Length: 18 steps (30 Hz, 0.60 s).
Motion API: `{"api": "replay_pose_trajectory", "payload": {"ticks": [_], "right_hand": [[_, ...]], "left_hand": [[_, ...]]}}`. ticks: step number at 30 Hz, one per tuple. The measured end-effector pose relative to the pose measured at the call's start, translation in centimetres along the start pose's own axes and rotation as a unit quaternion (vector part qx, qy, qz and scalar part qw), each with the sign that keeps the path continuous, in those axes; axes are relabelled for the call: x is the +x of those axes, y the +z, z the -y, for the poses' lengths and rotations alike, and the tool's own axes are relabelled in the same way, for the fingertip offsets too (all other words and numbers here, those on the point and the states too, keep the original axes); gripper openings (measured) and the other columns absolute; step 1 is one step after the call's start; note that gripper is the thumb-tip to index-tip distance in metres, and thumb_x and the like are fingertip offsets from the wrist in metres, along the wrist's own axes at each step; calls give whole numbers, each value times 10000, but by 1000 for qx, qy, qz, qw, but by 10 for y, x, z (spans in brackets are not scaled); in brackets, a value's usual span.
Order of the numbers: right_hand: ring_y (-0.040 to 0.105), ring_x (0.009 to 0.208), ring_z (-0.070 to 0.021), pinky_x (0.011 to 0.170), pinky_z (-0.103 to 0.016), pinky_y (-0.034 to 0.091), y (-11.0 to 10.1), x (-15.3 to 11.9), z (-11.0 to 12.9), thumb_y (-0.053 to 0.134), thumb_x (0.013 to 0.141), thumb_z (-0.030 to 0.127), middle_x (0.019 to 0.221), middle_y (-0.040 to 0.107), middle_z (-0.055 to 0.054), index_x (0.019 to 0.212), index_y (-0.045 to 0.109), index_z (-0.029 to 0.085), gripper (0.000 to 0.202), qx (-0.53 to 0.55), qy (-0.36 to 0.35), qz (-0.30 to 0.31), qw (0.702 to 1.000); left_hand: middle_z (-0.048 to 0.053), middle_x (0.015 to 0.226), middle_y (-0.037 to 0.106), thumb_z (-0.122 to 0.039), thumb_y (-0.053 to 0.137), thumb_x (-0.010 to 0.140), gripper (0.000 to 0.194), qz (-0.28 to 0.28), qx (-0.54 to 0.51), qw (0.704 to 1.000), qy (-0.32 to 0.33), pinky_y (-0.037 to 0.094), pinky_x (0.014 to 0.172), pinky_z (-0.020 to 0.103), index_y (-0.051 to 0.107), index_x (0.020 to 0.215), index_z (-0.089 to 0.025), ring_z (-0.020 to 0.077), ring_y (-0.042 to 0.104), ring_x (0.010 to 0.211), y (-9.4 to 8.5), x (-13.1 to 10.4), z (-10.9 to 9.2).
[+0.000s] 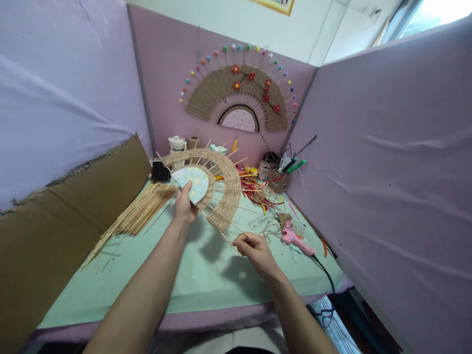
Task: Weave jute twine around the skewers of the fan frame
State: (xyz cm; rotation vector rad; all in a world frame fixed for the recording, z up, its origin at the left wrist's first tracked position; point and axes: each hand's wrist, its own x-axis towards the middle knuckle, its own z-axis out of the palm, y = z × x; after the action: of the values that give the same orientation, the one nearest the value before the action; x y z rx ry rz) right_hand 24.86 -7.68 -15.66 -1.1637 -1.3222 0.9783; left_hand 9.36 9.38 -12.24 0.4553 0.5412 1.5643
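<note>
A half-round fan [229, 189] of thin wooden sticks wound with brown twine is held up above the table, tilted. Its inner half-disc [198, 181] is pale with yellow spots. My left hand [184, 204] is closed on that half-disc, thumb on its face and fingers behind it. At the fan's lower right end, my right hand [254, 248] pinches near the tip of a stick [239, 229]. Whether twine is also between those fingers I cannot make out. Stick ends poke out past the twine band along the outer edge.
Loose wooden sticks [147, 209] lie left by a cardboard panel [73, 211]. To the right are a pink glue gun [297, 239] with a cord, a ruler [260, 221] and coloured pipe cleaners [254, 189]. A finished fan [210, 93] hangs behind. Tools fill a holder [278, 180].
</note>
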Motion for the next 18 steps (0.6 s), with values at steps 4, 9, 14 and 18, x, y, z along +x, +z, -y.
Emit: {"api": "replay_pose_trajectory", "payload": {"ticks": [4, 9, 14, 18], "right_hand": [[433, 528, -99, 510, -229, 344, 1, -4, 2, 626, 764, 387, 568, 546, 6, 706, 684, 171, 231, -10, -15, -30, 999], [518, 580, -134, 541, -252, 386, 2, -14, 10, 606, 796, 327, 647, 623, -26, 776, 712, 198, 168, -100, -93, -63, 989], [483, 548, -132, 556, -271, 371, 10, -25, 19, 554, 842, 248, 589, 581, -23, 867, 702, 193, 161, -275, -211, -73, 935], [507, 593, -144, 601, -287, 362, 16, -28, 19, 512, 872, 230, 614, 584, -35, 922, 679, 192, 178, -372, -250, -63, 892]], "left_hand": [[37, 877, 725, -154, 577, 790, 255, 5, -9, 1000, 12, 524, 805, 281, 629, 1038, -178, 152, 680, 788, 1, -1, -1], [26, 883, 726, -153, 568, 797, 299, 1, -12, 1000, 20, 521, 802, 265, 615, 1088, -204, 146, 680, 801, 1, 0, -1], [19, 891, 722, -142, 570, 791, 273, 0, -9, 999, 32, 520, 799, 257, 628, 1050, -205, 129, 675, 766, 0, 1, 0], [18, 930, 714, -160, 580, 786, 252, -15, 1, 999, 37, 515, 812, 262, 630, 1026, -218, 135, 672, 812, -1, 2, 1]]}}
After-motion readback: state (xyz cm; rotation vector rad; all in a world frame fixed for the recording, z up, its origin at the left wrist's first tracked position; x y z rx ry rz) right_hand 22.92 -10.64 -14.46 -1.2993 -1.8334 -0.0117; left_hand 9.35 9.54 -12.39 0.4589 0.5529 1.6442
